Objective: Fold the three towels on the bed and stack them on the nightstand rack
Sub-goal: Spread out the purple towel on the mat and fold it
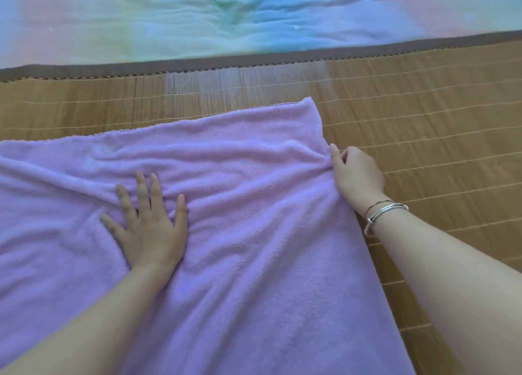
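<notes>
We see two bare forearms, no sleeves in view. Left hand [148,227] without rings or watch. Right hand [357,174] wears thin silver bangles [387,210] at wrist, perhaps two or three; count unclear. Fingernails short, unpainted.

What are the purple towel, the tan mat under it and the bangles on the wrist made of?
The purple towel looks like soft microfiber or fleece: fuzzy matte pile, limp wrinkles. The tan mat seems to be bamboo or similar: fine parallel slats tied by pale threads, slight sheen, brown cloth border. The bangles on the right wrist appear to be silvery metal, thin and shiny.
</notes>
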Demonstrator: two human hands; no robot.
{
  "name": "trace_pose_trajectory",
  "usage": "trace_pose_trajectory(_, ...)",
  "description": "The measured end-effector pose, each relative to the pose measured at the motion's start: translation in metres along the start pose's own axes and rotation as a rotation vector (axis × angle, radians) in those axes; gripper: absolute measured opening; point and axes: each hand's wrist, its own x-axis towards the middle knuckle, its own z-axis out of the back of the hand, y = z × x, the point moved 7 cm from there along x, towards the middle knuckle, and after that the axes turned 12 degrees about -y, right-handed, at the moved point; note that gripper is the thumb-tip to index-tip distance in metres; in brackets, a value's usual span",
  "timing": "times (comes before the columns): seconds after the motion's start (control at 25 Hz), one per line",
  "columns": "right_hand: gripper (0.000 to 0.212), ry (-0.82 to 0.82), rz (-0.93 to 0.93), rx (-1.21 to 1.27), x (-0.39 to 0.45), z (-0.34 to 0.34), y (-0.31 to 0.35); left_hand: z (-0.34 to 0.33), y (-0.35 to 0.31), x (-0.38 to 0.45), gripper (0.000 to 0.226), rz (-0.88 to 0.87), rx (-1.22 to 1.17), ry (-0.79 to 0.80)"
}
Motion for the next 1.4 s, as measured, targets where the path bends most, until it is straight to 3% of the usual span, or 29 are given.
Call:
trace_pose_trajectory(0.08, 0.048, 0.029, 0.009, 0.018, -0.016, 0.006, -0.004, 0.007, -0.018, 0.001, 0.059, -0.099, -0.04, 0.006)
trace_pose_trajectory(0.24, 0.035, 0.1, 0.167, -0.116, -0.043, 0.015, -0.008, 0.002, -0.124, -0.01, 0.064, -0.499, -0.14, 0.131)
trace_pose_trajectory(0.36, 0.026, 0.073, 0.103, 0.007, -0.04, 0.018, -0.019, -0.021, -0.166, -0.007, 0.061, -0.511, -0.067, 0.246)
trace_pose_trajectory(0.52, 0.038, 0.113, 0.036, 0.15, -0.037, 0.013, -0.036, -0.016, -0.164, -0.002, 0.057, -0.423, -0.057, 0.189)
trace_pose_trajectory(0.64, 0.039, 0.218, 0.024, 0.265, -0.04, 0.014, -0.05, -0.003, -0.215, 0.003, 0.049, -0.647, -0.237, 0.102)
trace_pose_trajectory(0.76, 0.028, 0.306, -0.07, 0.44, -0.042, 0.01, -0.066, -0.027, -0.272, 0.003, 0.05, -0.846, -0.177, 0.277)
trace_pose_trajectory(0.92, 0.029, 0.351, -0.145, 0.575, -0.051, 0.015, -0.068, -0.043, -0.297, 0.017, 0.059, -0.617, -0.107, 0.359)
trace_pose_trajectory(1.04, 0.038, 0.554, -0.144, 0.543, -0.085, 0.019, -0.074, -0.006, -0.307, 0.011, 0.055, -0.585, -0.199, 0.148)
trace_pose_trajectory(1.12, 0.031, 0.703, -0.114, 0.511, -0.116, 0.026, -0.084, 0.02, -0.306, -0.015, 0.046, -0.589, -0.23, 0.025)
trace_pose_trajectory(1.28, 0.023, 0.863, -0.093, 0.483, -0.167, 0.049, -0.102, 0.016, -0.28, -0.089, 0.078, -0.398, -0.193, 0.402)
trace_pose_trajectory(1.36, 0.027, 0.86, -0.083, 0.485, -0.189, 0.061, -0.105, 0.02, -0.274, -0.115, 0.084, -0.4, -0.095, 0.461)
trace_pose_trajectory(1.4, 0.03, 0.83, -0.073, 0.489, -0.199, 0.067, -0.103, 0.025, -0.272, -0.122, 0.076, -0.409, -0.086, 0.447)
